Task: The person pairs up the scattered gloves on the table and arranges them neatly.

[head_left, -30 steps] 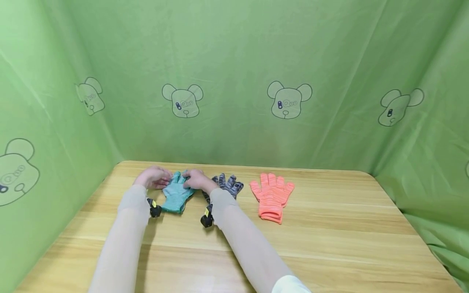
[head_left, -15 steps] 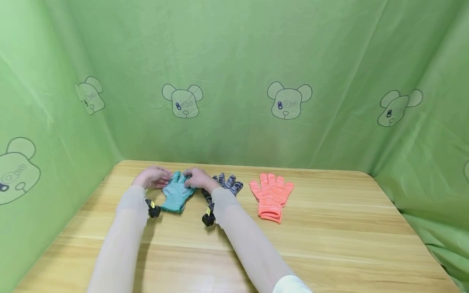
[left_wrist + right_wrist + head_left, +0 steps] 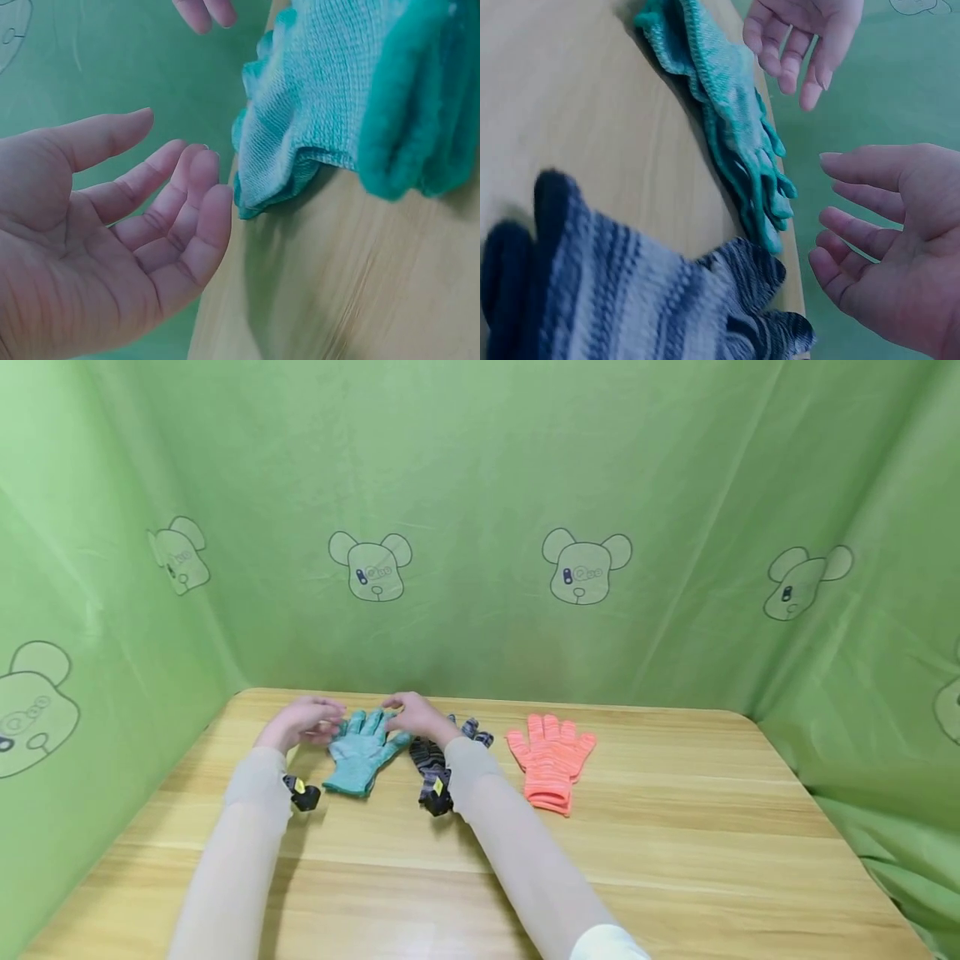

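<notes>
A pair of teal knitted gloves (image 3: 358,752) lies on the table, fingers toward the back edge. My left hand (image 3: 127,225) hovers beside their left side, fingers loosely bent and nothing in them. On the other side, my right hand (image 3: 892,232) is raised near the fingertips of the teal gloves, also holding nothing, its fingers relaxed. Grey-and-black striped gloves (image 3: 637,285) lie below my right wrist, partly covered by the forearm in the head view. Further right are orange gloves (image 3: 551,760), laid flat with the cuffs toward me.
The wooden table (image 3: 675,843) has its far edge just beyond the gloves. Green fabric (image 3: 480,627) printed with bear heads hangs behind it and at both sides. A small black camera (image 3: 303,793) sits at the left wrist.
Both hands have come away from the teal gloves, the left to the left, the right up and to the right. The teal gloves' thumb now shows spread out.
</notes>
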Demonstrator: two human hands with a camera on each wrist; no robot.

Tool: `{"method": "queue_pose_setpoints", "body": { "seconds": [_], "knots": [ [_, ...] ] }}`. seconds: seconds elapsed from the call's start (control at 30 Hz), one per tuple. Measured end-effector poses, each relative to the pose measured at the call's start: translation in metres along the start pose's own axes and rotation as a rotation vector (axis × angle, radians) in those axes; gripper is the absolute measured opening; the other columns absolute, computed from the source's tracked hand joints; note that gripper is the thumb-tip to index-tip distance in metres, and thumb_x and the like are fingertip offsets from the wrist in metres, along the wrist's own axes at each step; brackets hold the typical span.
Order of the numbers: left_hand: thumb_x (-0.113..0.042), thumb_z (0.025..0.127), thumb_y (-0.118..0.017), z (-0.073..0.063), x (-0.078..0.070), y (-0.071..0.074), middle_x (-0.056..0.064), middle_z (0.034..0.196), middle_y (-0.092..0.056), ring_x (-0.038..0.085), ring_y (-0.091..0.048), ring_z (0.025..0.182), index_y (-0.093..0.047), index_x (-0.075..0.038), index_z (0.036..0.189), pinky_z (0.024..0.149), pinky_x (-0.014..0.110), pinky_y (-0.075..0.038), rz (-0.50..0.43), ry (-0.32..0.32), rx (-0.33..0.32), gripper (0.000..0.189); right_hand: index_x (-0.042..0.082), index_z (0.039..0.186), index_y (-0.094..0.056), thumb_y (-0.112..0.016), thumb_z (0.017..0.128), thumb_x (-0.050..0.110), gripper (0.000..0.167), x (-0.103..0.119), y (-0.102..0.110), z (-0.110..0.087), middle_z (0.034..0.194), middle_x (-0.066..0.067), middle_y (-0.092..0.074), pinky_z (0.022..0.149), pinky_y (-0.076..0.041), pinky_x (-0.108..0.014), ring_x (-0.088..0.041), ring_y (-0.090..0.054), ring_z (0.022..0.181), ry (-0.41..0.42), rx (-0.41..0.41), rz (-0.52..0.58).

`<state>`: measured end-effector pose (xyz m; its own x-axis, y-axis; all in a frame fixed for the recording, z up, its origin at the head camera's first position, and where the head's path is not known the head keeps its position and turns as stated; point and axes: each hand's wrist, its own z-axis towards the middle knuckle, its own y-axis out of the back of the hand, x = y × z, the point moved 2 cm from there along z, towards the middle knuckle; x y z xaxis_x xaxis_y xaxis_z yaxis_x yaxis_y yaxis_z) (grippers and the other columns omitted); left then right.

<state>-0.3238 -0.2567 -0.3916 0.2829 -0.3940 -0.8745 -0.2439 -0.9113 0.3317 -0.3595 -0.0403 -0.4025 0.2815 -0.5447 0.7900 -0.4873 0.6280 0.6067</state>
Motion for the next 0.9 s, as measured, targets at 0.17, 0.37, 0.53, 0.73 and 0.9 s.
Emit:
{"method": "queue_pose_setpoints", "body": {
  "seconds": [0.17,0.37,0.53,0.73,0.9],
  "knots": [
    [-0.026,0.102,-0.049,-0.006,0.001,-0.001,0.026,0.140,-0.050,0.005,-0.062,0.081,-0.036,0.004,0.145,0.082,0.027,-0.055,0.012,-0.024,0.005,0.053,0.010,0.136,-0.055,-0.063,0.093,0.011,0.045,-0.001,0.008,-0.005,0.143,-0.015,-0.049,0.108,-0.044,-0.044,-0.032,-0.048,0.131,-0.010,-0.026,-0.013],
    [-0.031,0.102,-0.048,-0.016,0.001,-0.003,0.028,0.143,-0.046,0.011,-0.063,0.094,-0.034,0.003,0.146,0.088,0.032,-0.055,0.020,-0.043,0.001,0.057,0.009,0.139,-0.051,-0.065,0.092,0.013,0.049,-0.002,0.015,-0.009,0.143,-0.016,-0.050,0.109,-0.043,-0.046,-0.034,-0.049,0.130,-0.014,-0.054,0.002],
    [-0.033,0.102,-0.049,-0.023,-0.001,-0.005,0.028,0.143,-0.046,0.015,-0.064,0.102,-0.032,0.003,0.147,0.093,0.035,-0.054,0.018,-0.060,-0.016,0.061,0.008,0.140,-0.050,-0.064,0.093,0.017,0.050,-0.005,0.025,-0.016,0.143,-0.017,-0.050,0.106,-0.046,-0.046,-0.034,-0.051,0.128,0.004,-0.096,0.009],
    [-0.037,0.102,-0.048,-0.029,-0.008,-0.008,0.022,0.138,-0.050,0.007,-0.064,0.093,-0.032,0.003,0.147,0.091,0.033,-0.055,0.011,-0.071,-0.030,0.063,0.010,0.146,-0.041,-0.064,0.093,0.023,0.060,-0.013,0.038,-0.029,0.144,-0.020,-0.047,0.108,-0.044,-0.048,-0.035,-0.048,0.129,0.005,-0.142,0.043],
    [-0.040,0.101,-0.048,-0.033,-0.013,-0.012,0.017,0.133,-0.053,0.005,-0.062,0.090,-0.034,0.001,0.147,0.090,0.034,-0.055,0.011,-0.090,-0.043,0.063,0.011,0.150,-0.035,-0.063,0.094,0.028,0.064,-0.017,0.047,-0.041,0.146,-0.020,-0.046,0.112,-0.040,-0.049,-0.036,-0.044,0.134,0.001,-0.159,0.026]
  ]
}}
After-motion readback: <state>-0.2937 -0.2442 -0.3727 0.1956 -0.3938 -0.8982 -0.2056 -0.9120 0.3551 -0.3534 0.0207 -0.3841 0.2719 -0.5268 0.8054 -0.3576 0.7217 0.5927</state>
